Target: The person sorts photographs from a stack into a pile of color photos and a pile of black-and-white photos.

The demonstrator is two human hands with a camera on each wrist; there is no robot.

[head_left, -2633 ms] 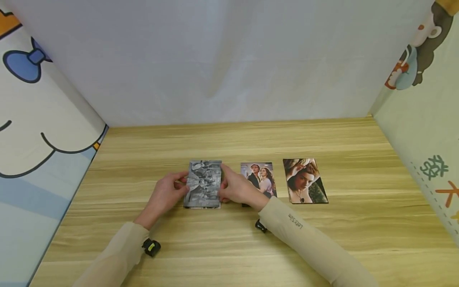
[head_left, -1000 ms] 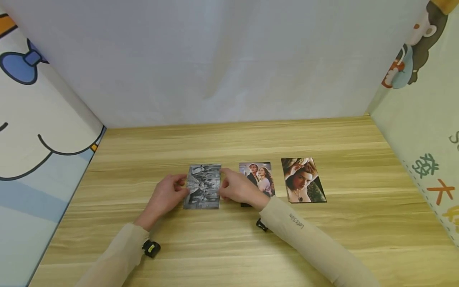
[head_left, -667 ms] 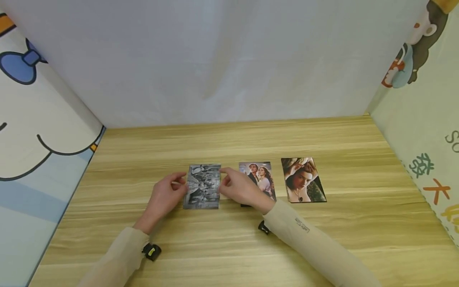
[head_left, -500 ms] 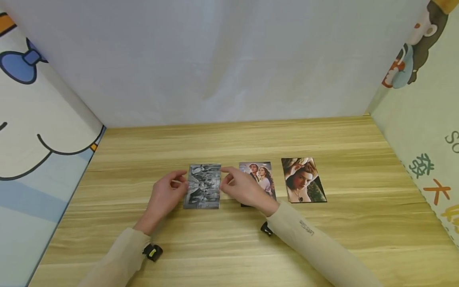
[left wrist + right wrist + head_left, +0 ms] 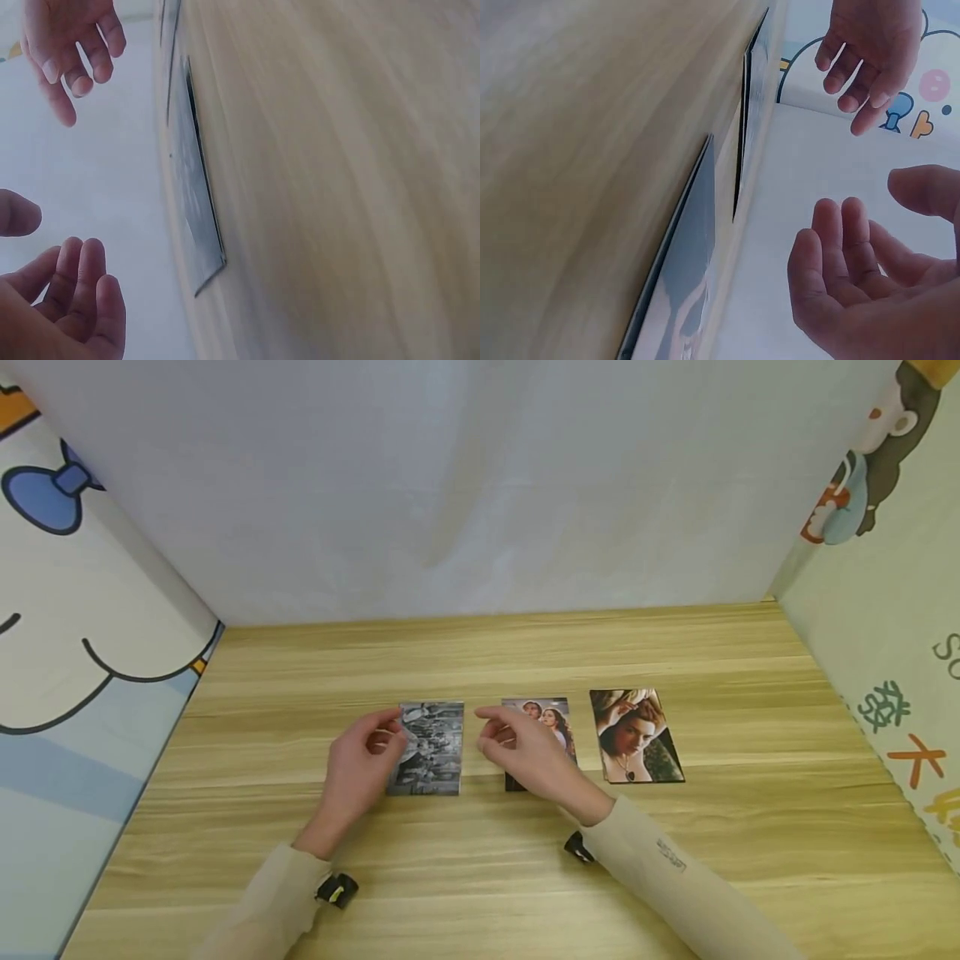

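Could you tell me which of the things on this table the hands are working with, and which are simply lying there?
In hand:
black-and-white photo, flat on the table, between the left hand and right hand, both lifted clear, fingers relaxed.

Lying about:
couple photo, partly behind the right hand
portrait photo
wooden table

head: looking down from above at the light wooden table [image 5: 480, 877] | wrists: skimming it closely, both sharing the black-and-white photo card [image 5: 427, 748] [image 5: 196, 217] [image 5: 751, 82]
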